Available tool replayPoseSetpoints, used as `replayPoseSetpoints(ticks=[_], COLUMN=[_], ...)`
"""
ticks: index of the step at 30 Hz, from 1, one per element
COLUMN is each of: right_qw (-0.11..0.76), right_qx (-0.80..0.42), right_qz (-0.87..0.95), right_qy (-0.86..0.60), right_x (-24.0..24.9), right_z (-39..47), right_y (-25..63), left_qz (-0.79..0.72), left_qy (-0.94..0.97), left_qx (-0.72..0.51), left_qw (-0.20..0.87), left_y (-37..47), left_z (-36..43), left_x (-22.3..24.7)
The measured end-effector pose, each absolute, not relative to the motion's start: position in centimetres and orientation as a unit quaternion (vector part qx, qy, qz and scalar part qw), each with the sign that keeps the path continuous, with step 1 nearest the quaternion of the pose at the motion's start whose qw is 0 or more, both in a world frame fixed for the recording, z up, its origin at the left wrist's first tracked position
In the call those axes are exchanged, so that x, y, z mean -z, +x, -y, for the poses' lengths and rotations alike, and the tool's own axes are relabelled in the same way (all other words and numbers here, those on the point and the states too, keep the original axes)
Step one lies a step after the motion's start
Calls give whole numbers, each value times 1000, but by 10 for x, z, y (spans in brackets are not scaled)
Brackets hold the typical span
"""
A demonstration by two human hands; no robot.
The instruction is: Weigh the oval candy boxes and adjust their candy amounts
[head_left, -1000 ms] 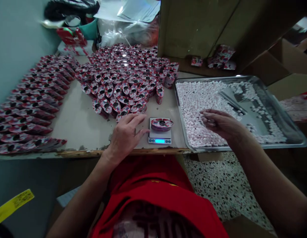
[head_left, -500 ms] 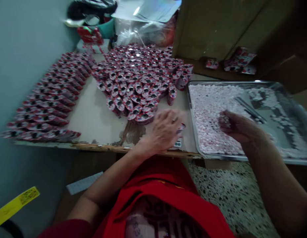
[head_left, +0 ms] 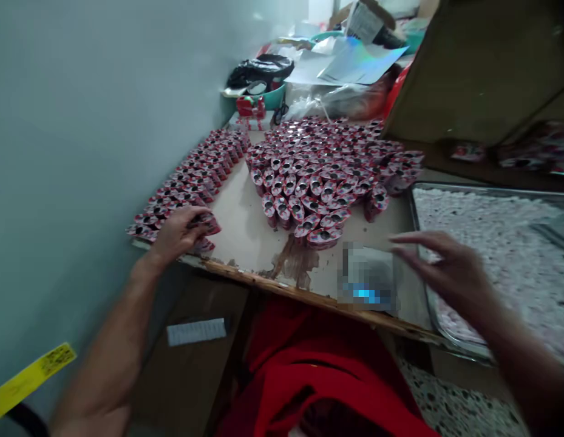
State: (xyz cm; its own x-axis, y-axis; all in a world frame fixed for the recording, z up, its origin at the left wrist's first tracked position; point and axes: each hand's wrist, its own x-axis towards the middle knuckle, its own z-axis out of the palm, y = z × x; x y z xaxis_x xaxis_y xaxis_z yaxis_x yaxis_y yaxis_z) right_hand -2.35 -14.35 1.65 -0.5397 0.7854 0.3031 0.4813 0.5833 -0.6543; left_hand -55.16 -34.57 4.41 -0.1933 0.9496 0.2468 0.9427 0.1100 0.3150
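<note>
My left hand [head_left: 179,233] is at the near end of the left-hand rows of small pouches [head_left: 181,182], its fingers closed around one pink-and-red printed pouch [head_left: 212,223]. Those rows stand packed tightly along the wall. A larger cluster of the same pouches [head_left: 318,176] stands in the middle of the table, many with open tops showing. My right hand [head_left: 450,273] hovers by the left rim of a metal tray [head_left: 421,243], thumb and forefinger apart, with nothing visible between them. Small white pieces [head_left: 486,243] cover the tray's bottom.
A pixelated patch [head_left: 368,276] hides something near the worn wooden table edge [head_left: 263,279]. Behind the pouches are plastic bags [head_left: 349,100], a teal bowl [head_left: 273,96] and scissors [head_left: 280,112]. A large cardboard box [head_left: 482,73] stands at the back right.
My left hand has moved left from the table's middle to the rows by the wall. My right hand has left the white pieces and opened near the tray's left rim. The view has turned left.
</note>
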Motion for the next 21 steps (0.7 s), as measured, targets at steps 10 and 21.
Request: replayPoseSetpoints(ticks=[10, 21], right_qw=[132, 75], right_qx=[99, 88], right_qz=[942, 921], right_qy=[-292, -373], right_x=[17, -38], right_z=[165, 172], right_y=[-152, -97], left_qz=[-708, -700], left_qy=[658, 696], left_qx=[-254, -158], left_qw=[2, -17], left_y=[-604, -605], left_z=[322, 349], left_x=[-37, 22])
